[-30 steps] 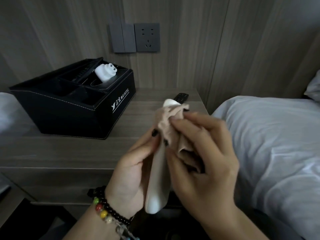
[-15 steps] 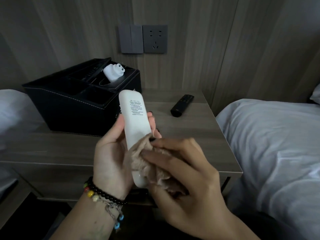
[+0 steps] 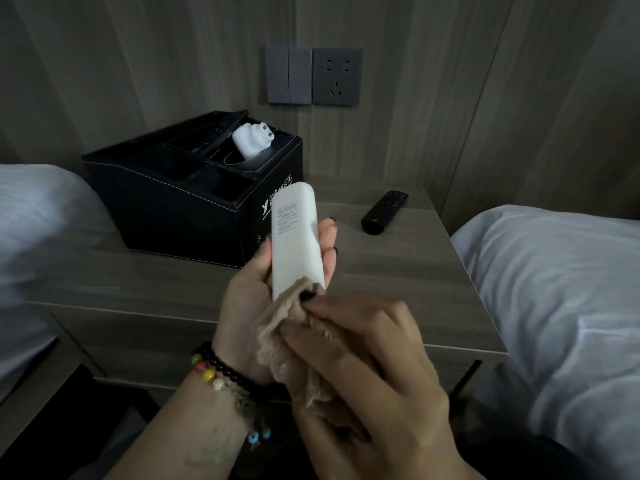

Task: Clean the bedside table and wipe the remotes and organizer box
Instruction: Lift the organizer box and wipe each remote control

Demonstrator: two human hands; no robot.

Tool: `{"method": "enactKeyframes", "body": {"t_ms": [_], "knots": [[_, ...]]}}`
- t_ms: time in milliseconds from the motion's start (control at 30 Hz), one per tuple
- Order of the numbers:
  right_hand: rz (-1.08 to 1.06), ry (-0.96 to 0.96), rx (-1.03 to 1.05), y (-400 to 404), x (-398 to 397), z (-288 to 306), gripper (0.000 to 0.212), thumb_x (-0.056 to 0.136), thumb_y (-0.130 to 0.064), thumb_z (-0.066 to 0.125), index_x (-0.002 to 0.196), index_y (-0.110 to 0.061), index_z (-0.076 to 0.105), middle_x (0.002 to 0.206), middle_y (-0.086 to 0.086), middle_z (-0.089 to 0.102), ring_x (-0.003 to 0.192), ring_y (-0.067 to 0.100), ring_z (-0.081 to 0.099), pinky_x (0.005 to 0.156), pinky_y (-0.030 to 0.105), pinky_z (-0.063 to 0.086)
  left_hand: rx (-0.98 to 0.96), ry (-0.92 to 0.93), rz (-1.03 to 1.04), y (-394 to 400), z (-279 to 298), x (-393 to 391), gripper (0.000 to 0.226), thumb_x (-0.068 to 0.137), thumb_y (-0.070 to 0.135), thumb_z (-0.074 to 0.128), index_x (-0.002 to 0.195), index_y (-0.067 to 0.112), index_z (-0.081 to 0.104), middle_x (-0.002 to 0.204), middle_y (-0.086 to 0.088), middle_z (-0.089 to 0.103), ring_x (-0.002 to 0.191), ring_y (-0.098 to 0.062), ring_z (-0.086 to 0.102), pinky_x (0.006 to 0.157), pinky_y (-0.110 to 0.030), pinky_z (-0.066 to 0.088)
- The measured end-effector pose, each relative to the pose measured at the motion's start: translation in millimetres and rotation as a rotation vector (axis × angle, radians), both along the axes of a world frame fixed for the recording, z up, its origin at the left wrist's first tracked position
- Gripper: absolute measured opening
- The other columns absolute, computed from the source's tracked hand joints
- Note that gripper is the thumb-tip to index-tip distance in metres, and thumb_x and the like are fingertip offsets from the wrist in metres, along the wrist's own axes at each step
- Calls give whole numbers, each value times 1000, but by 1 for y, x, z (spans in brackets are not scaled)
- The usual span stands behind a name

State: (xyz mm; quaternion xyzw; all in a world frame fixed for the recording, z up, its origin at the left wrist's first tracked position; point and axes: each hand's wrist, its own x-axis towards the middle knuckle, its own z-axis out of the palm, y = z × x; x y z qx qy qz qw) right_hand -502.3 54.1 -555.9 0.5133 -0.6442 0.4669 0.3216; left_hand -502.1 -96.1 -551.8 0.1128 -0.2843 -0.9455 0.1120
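You see a grey wall socket [image 3: 337,77] beside two grey light switches [image 3: 288,75] on the wood-panel wall [image 3: 450,81], and white bed linen [image 3: 561,299] at the right.

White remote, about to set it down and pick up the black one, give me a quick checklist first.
1. Left hand grips the white remote: ok.
2. Right hand holds the cloth against the remote's lower end: ok.
3. Remote's button face wiped: cannot tell, it faces away.
4. Bare spot on the bedside table to set it down: ok.
5. Black remote lies in the open, nothing on it: ok.
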Motion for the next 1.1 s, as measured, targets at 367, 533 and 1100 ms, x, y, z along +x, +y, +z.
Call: {"method": "enactKeyframes", "body": {"t_ms": [367, 533, 1100], "knots": [[-230, -95, -147, 20, -40, 7, 28, 76, -2, 74, 104, -6, 74, 110, 9, 65, 96, 24, 65, 83, 32, 50, -508, -28, -125, 26, -12, -13, 44, 81, 42, 65, 118, 18, 65, 128, -17, 61, 103, -23, 66, 88, -38, 53], [-247, -296, -235, 31, -57, 14, 25, 80, -4, 68, 104, -8, 73, 108, 6, 64, 104, 10, 62, 86, 20, 49, -767, 96, -150, 44, -4, 7, 31, 84, 35, 49, 101, 22, 71, 80, -4, 74, 63, -15, 69, 54, -28, 56], [83, -998, -384, 26, -51, 23, 18, 85, -7, 71, 92, -23, 75, 87, 6, 70, 64, 7, 63, 57, 20, 48, -609, 84, 60, 46, 5, 6, 24, 88, 34, 57, 102, 24, 74, 98, -4, 74, 82, -15, 69, 69, -26, 57]]}}
